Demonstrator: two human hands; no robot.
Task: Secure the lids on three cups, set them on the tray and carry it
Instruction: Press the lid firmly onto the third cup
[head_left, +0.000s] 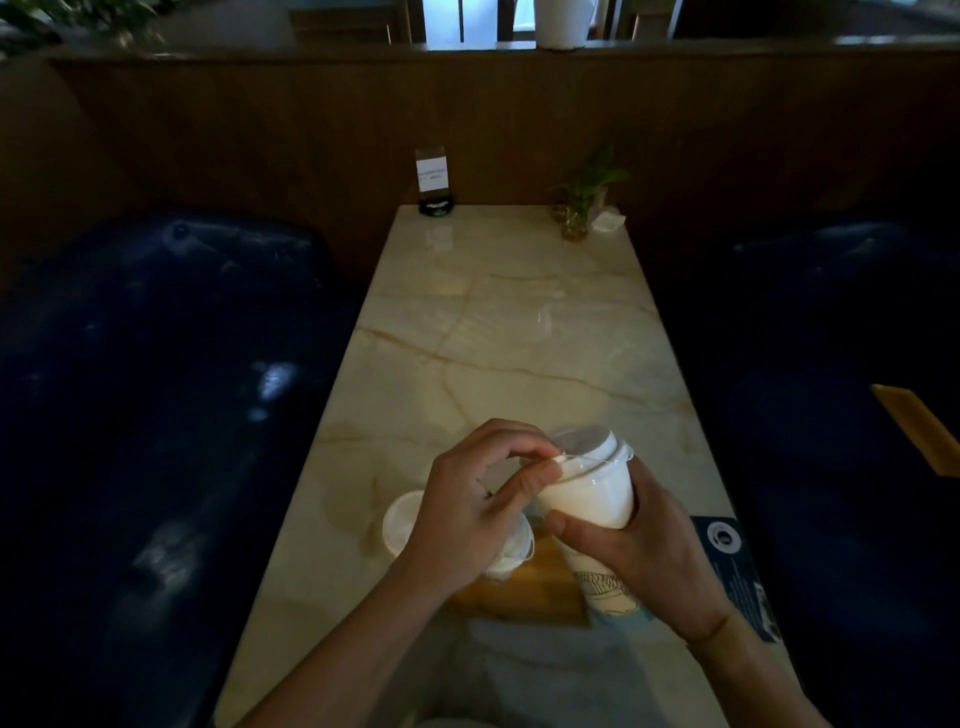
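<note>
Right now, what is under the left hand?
Under the left hand stands a lidded cup on the wooden tray. A second white cup shows beside it. Their bodies are mostly hidden.

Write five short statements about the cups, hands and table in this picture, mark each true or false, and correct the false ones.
1. The right hand holds a tilted white cup. True.
2. The left hand rests flat on the table. False: its fingers pinch the clear lid at the cup's rim.
3. A wooden tray lies beneath the hands. True.
4. A small plant stands at the table's far end. True.
5. The held cup stands on the tray. False: it is lifted in the right hand's grip.
</note>
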